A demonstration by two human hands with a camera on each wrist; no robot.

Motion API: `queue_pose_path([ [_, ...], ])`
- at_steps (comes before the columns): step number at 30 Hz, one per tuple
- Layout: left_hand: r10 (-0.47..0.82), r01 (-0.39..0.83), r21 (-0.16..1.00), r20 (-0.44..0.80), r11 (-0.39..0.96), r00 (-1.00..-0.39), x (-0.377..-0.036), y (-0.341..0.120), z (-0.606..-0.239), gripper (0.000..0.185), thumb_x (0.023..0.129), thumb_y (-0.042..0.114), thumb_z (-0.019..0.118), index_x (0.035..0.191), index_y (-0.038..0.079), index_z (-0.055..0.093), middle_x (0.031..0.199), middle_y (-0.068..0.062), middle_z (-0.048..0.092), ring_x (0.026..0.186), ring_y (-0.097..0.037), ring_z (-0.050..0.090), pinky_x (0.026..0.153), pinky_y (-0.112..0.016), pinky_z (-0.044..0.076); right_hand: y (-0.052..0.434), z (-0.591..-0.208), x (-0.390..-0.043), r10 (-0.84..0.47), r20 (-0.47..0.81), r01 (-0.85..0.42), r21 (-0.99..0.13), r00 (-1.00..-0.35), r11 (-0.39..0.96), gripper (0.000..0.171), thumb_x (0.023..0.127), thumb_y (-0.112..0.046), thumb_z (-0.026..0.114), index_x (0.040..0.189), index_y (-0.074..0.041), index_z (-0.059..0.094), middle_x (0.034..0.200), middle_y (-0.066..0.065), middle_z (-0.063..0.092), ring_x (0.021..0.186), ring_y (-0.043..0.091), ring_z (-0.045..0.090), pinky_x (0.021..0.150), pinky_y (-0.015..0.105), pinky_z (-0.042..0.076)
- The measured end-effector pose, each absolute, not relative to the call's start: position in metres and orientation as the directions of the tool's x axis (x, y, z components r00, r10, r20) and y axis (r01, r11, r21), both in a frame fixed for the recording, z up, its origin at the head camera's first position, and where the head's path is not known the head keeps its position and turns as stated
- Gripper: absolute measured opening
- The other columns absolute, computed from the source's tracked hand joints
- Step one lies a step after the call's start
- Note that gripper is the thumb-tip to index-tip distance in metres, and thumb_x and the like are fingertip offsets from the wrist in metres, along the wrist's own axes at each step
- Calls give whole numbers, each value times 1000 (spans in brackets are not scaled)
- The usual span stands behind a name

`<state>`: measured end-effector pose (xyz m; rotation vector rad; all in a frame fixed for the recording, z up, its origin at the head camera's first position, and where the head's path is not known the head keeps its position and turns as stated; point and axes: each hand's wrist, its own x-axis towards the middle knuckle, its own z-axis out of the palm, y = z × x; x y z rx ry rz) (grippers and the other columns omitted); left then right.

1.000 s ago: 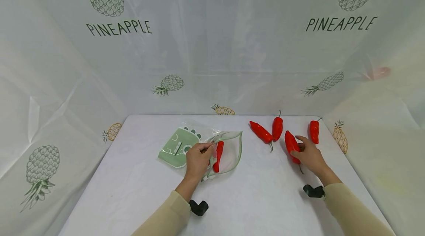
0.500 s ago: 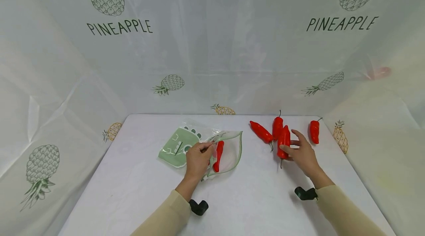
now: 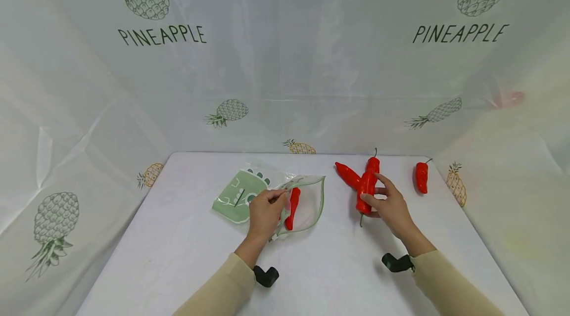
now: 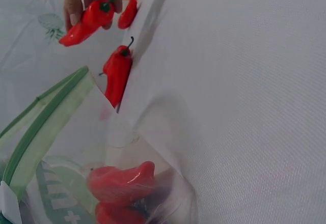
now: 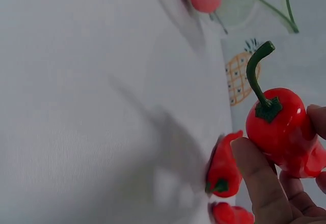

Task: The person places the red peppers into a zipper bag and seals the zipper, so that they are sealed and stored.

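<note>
My left hand (image 3: 263, 214) pinches the edge of a clear zip bag (image 3: 322, 200) with green trim and a green printed face, lying on the table with its mouth held apart. Inside the bag is a red chili pepper (image 3: 292, 208); the left wrist view shows a second pepper (image 4: 119, 215) beneath another in there. My right hand (image 3: 394, 209) grips another red pepper (image 3: 366, 192) between thumb and fingers, raised over the table. Its green stem end (image 5: 267, 108) points toward me. Behind it lie two more peppers, one slanting (image 3: 346, 175) and one partly hidden (image 3: 373, 162).
A further red pepper (image 3: 421, 177) lies near the table's right back corner. The white table (image 3: 178, 237) meets a pale curtain (image 3: 276, 68) printed with pineapples along its back edge. Black camera mounts (image 3: 266, 276) stick out from both wrists.
My right hand has lifted the pepper and carried it left, so that it now overlaps the two peppers behind it in the head view. The left hand and bag stay nearly still.
</note>
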<state>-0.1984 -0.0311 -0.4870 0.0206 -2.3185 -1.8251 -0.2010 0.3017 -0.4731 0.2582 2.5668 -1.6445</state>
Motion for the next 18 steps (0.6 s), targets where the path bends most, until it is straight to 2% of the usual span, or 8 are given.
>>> queue_pose_path([
  [7, -128, 124, 963, 158, 238, -979, -199, -31, -487, 11, 97, 18, 76, 103, 12, 84, 87, -4, 67, 67, -16, 60, 55, -20, 52, 285, -471, -198, 78, -122, 143, -898, -990, 416, 93, 97, -25, 77, 169, -16, 19, 148, 27, 42, 127, 47, 54, 78, 43, 66],
  [18, -131, 131, 949, 174, 287, -976, -201, -32, -483, 12, 98, 18, 76, 105, 12, 84, 88, -3, 70, 77, -16, 60, 60, -19, 52, 252, -462, -188, 41, -111, 119, -919, -993, 376, 90, 94, -21, 81, 167, -17, 28, 141, 25, 49, 123, 44, 57, 75, 43, 66],
])
